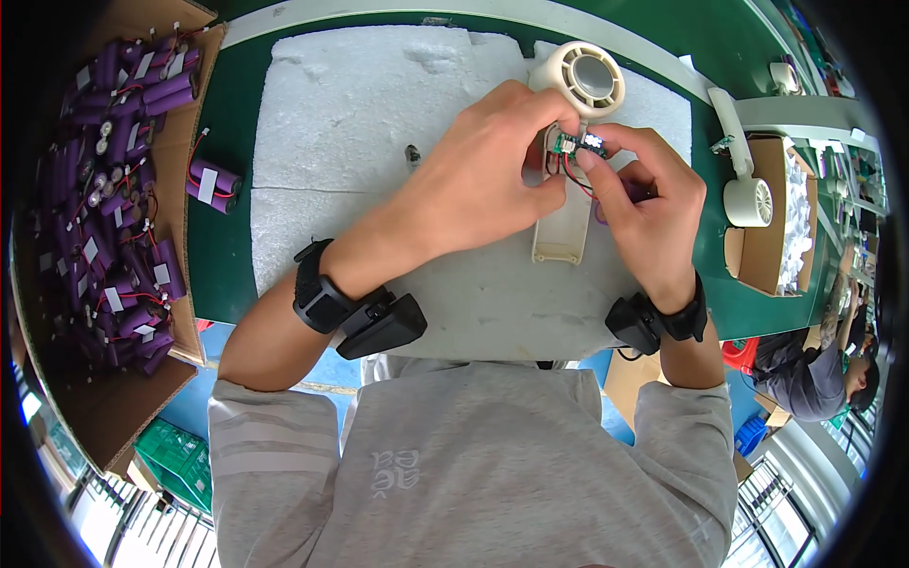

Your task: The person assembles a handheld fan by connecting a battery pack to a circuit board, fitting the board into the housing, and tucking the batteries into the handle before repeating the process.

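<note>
Head view: right hand [655,194] pinches small circuit board [568,145] at open handle of cream handheld fan [561,232]. Left hand [497,161] curled against handle; grip unclear. Board probably light, stiff, fragile; best held by edges, sparing thin red wire [578,182].

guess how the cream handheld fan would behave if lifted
The cream fan looks fairly light for its size, since its handle appears an open, hollow shell. It may tip toward the bulkier round head, and the thin red wires would likely flop about.
</note>
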`<state>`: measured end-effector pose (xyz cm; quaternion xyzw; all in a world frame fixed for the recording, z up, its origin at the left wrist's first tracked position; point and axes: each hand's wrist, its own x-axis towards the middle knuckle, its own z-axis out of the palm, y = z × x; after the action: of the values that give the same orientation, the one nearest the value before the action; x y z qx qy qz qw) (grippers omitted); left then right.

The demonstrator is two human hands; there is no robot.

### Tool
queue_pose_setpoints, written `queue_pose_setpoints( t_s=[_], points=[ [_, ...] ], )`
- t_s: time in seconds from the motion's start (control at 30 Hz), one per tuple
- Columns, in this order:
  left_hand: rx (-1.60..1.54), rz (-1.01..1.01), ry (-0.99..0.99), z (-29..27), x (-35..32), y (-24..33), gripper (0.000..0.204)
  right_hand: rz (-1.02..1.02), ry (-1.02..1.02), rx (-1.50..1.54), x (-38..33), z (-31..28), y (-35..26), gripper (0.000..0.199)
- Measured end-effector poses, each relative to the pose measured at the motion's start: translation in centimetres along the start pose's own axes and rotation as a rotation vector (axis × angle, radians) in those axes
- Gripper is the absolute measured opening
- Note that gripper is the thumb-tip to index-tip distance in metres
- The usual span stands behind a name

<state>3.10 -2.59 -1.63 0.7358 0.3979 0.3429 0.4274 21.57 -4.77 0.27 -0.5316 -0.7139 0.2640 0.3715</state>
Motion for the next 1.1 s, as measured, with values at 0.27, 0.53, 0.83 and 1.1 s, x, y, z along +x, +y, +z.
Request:
queue_pose_setpoints(
  t_s=[0.27,0.53,0.83,1.1],
  points=[
    [-0.079,-0.049,-0.028,0.4,0.0,0.5,0.038,0.016,-0.050,-0.018,0.4,-0.7,0.4,0.019],
    [-0.057,-0.045,0.035,1.1,0.1,0.4,0.036,-0.193,-0.089,-0.092,0.7,-1.0,1.4,0.021],
    [-0.039,-0.113,0.060,1.1,0.2,0.1,0.035,-0.151,-0.009,-0.145,0.7,-0.1,0.7,0.018],
    [-0.145,-0.029,-0.020,-0.7,1.8,0.1,0.025,-0.213,0.060,-0.189,1.5,-0.3,0.4,0.016]
  ],
)
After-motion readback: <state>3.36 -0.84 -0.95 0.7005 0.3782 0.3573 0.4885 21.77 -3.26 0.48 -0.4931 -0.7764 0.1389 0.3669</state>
